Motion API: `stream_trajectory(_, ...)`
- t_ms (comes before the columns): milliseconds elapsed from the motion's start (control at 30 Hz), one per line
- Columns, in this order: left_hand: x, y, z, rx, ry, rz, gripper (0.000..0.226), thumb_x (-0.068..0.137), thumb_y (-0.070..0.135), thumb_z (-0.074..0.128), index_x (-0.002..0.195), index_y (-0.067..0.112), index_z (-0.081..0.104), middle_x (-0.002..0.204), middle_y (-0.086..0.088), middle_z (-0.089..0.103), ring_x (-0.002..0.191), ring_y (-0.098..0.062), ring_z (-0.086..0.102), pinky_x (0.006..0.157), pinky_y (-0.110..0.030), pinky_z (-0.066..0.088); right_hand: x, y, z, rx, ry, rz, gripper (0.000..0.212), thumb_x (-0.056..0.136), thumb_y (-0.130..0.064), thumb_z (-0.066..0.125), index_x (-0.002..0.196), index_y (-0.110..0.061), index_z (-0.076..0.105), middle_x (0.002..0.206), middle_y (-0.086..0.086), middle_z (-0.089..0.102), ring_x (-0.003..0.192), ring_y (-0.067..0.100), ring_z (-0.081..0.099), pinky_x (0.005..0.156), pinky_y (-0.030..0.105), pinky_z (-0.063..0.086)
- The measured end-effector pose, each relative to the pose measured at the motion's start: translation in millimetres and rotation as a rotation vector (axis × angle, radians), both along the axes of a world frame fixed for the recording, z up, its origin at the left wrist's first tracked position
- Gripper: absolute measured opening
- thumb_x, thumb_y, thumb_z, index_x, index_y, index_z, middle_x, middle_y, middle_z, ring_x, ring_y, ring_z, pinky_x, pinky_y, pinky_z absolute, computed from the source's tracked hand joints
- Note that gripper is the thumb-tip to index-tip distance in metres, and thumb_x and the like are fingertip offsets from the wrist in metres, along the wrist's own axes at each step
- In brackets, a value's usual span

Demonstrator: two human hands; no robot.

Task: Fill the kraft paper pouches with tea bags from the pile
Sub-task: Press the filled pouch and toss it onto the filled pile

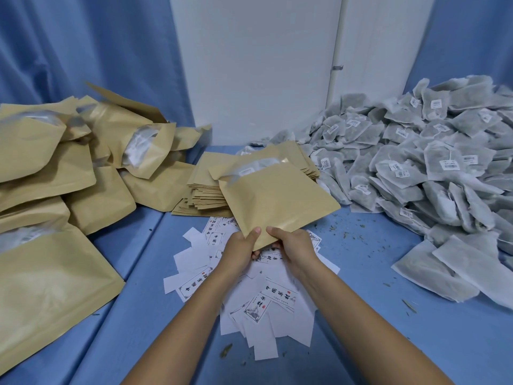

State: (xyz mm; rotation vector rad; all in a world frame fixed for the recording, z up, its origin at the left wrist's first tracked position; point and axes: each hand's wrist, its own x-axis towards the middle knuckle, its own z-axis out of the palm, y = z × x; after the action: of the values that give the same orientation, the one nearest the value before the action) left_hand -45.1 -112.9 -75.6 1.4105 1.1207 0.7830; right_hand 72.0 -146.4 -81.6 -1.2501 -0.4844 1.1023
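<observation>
while both hands hold it by its near corner, the pouch [277,198] sits tilted over the centre of the frame. its open mouth is turned toward the upper left, and i can see pale contents just inside. the left hand [243,250] pinches that corner with the thumb on top and fingers curled under. the right hand [295,245] pinches the same corner just beside it, thumb on top as well, and the two thumbs are near each other but apart.

the pouch's far edge overlaps a stack [205,187] of flat pouches behind it. its right corner comes close to the foot of the tea bags [430,168], a big heap that fills the right side out to the frame edge. filled pouches [69,168] crowd the left side from upper left to the lower left edge. slips [266,298] of printed white paper lie scattered under the hands and wrists.

i see bare cloth [369,273] between slips and heap at right centre. a narrower strip runs between slips and filled pouches at lower left. a white panel [258,65] closes off the back.
</observation>
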Motion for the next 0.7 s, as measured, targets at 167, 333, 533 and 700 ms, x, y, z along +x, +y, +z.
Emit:
stream_trajectory(167,0.3,1.3,-3.8,0.000,0.018,0.028,0.028,0.100,0.027,0.044,0.090,0.004,0.055,0.056,-0.004,0.049,0.045,-0.012,0.044,0.044,-0.011,0.037,14.9,-0.7,10.2,0.001,0.129,0.060,0.004,0.085,0.002,0.064,0.085,0.003,0.060,0.081,0.012,0.067,0.069,0.022,0.064,0.060,0.025,0.055)
stream_trajectory(333,-0.4,2.4,-4.7,0.008,0.048,0.032,0.030,0.100,0.031,0.045,0.093,0.004,0.055,0.054,-0.003,0.051,0.037,-0.003,0.046,0.044,-0.007,0.037,41.1,-0.4,23.0,0.021,0.021,-0.079,0.010,0.080,0.007,0.068,0.081,-0.001,0.061,0.076,0.008,0.065,0.055,0.018,0.055,0.044,0.021,0.043)
stream_trajectory(533,2.7,3.7,4.5,-0.023,0.085,0.059,0.035,0.099,0.035,0.045,0.105,0.002,0.052,0.063,-0.006,0.052,0.036,-0.003,0.045,0.037,-0.008,0.033,58.5,0.9,23.9,0.016,0.081,-0.198,0.019,0.081,-0.003,0.071,0.070,-0.006,0.056,0.070,0.006,0.063,0.055,0.016,0.052,0.049,0.018,0.046)
stream_trajectory(700,0.5,3.4,3.7,-0.023,0.098,0.040,0.031,0.099,0.036,0.046,0.100,0.005,0.050,0.063,-0.005,0.051,0.031,0.002,0.042,0.036,-0.008,0.032,64.6,0.6,24.8,-0.004,0.057,-0.156,0.017,0.082,0.000,0.069,0.073,-0.006,0.056,0.076,0.006,0.064,0.059,0.015,0.054,0.054,0.018,0.047)
